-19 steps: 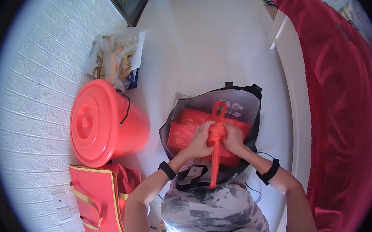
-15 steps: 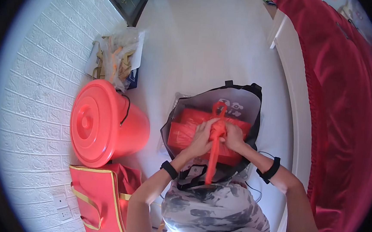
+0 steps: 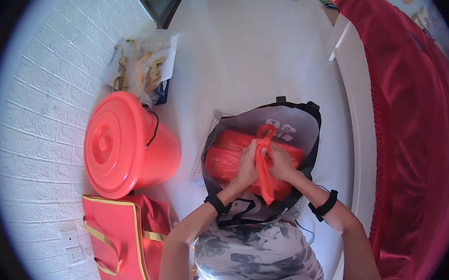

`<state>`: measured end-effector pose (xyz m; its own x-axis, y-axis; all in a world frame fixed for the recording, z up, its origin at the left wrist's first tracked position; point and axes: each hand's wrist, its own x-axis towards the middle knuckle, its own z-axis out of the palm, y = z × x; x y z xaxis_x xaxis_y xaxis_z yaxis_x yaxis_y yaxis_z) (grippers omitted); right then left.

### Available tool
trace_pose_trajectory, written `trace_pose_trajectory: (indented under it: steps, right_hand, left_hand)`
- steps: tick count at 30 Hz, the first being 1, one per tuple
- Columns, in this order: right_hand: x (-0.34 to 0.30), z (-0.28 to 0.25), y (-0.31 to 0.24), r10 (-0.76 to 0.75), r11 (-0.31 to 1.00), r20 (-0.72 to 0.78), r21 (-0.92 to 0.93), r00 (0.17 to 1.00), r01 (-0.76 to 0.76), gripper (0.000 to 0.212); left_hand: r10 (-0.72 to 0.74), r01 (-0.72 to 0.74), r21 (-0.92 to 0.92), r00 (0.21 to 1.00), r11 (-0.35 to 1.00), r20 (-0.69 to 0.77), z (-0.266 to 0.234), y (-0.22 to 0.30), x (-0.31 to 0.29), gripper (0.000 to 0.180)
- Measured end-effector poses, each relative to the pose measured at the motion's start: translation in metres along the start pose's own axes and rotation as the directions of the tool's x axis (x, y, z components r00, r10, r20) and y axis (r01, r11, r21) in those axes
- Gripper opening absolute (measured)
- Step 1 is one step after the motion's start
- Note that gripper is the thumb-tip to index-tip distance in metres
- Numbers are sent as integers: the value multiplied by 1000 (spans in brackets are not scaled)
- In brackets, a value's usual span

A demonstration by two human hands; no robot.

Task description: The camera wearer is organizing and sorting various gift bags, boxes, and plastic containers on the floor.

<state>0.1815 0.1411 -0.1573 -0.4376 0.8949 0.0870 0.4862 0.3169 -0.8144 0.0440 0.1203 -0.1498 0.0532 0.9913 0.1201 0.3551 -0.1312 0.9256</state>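
Note:
A red plastic bag (image 3: pixel 223 163), thin and wrapped round boxy contents, sits inside a grey and black tote bag (image 3: pixel 302 125) in front of me. My left hand (image 3: pixel 249 164) is closed on the gathered top of the red bag, at its left side. Close against it, my right hand (image 3: pixel 280 162) also grips the gathered plastic. One handle loop stands up beyond my fingers, and another strip hangs down toward me between my wrists. What the red bag contains is hidden. Black bands circle both my forearms.
A lidded red bucket (image 3: pixel 151 150) stands by the white brick-patterned wall. Nearer is a red gift bag (image 3: pixel 119 236) with gold trim. Behind the bucket a box (image 3: pixel 163 90) holds plastic and brown paper. Dark red cloth (image 3: pixel 413 127) hangs along the right. A white basket (image 3: pixel 202 164) shows beneath the tote.
Both hands still hold the red bag's top. The long strip that hung toward me is now shorter and shifted right, and my left hand has turned more upright.

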Motion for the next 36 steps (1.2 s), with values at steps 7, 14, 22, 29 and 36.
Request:
trace_pose_trajectory:
  steps: [7,14,22,29,36]
  right_hand:
    - [32,-41,29,47,121,494,860,868,-496,42]
    - [70,-2,36,695,60,254,912,673,-407,35]
    - [66,-28,57,538,773,-403,-114,740,-624,39]
    - [71,-22,65,344,791,-308,-413,887,-451,34]
    - [73,-19,78,379,761,-240,-468,894,-449,30]
  left_hand:
    - [6,-9,-120,1000,993,-25,2,-8,-1,29]
    - [46,-48,-115,999,992,-18,-4,21,8,42]
    - [-79,122,-498,991,859,107,-17,31,-16,61]
    - [-199,276,-506,959,817,203,-18,27,-54,53]
    - [-249,335,-532,941,778,228,-18,33,-70,51]
